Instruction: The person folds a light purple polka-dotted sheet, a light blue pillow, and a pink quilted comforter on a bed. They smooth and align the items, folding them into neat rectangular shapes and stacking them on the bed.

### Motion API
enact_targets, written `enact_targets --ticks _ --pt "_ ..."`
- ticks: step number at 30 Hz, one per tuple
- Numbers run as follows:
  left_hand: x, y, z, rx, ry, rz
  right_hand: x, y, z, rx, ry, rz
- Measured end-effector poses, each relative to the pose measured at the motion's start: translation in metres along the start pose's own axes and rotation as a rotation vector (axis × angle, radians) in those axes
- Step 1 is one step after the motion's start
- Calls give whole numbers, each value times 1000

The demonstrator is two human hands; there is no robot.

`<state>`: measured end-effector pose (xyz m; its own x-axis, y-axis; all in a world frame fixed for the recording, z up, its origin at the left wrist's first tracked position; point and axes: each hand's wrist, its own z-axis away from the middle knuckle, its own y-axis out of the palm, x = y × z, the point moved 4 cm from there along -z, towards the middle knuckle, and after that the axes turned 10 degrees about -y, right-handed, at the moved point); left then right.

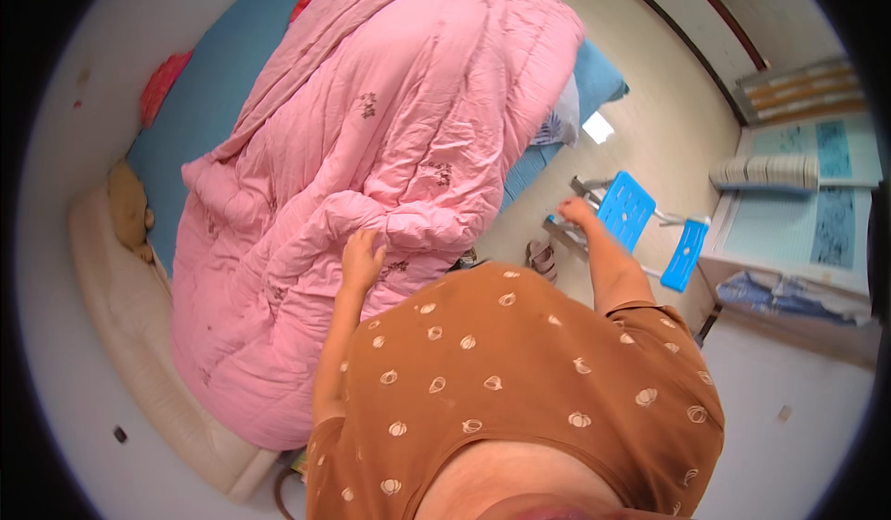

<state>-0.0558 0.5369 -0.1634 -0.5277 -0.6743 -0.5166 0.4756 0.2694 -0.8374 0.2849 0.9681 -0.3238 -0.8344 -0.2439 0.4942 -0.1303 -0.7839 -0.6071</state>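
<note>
A thick pink comforter (390, 123) with small dark flower sprigs lies rumpled over a bed with a blue sheet (209, 102). My left hand (363, 259) rests at a bunched fold of the comforter near my body; whether its fingers grip the cloth cannot be told. Off to the right, away from the bed, my right hand (576, 212) is over the edge of a blue plastic chair seat (626, 208) with metal legs. Its fingers look curled, and whether they touch the chair is unclear. A white pillow (562, 116) with a leaf print sticks out from under the comforter.
A cream padded headboard (132, 339) runs along the left, with a tan plush toy (129, 207) beside it. Sandals (541, 259) lie on the floor by the chair. At the right stands shelving (773, 231) with a striped roll (766, 173) and folded blue cloth (783, 297).
</note>
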Motion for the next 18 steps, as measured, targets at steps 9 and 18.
enact_targets --ticks 9,18 --pt "11 68 -129 -6 -218 36 53 -100 -71 -58 -52 -479" --pt "-16 125 -220 -185 -594 143 86 -244 -384 -295 -208 -358"
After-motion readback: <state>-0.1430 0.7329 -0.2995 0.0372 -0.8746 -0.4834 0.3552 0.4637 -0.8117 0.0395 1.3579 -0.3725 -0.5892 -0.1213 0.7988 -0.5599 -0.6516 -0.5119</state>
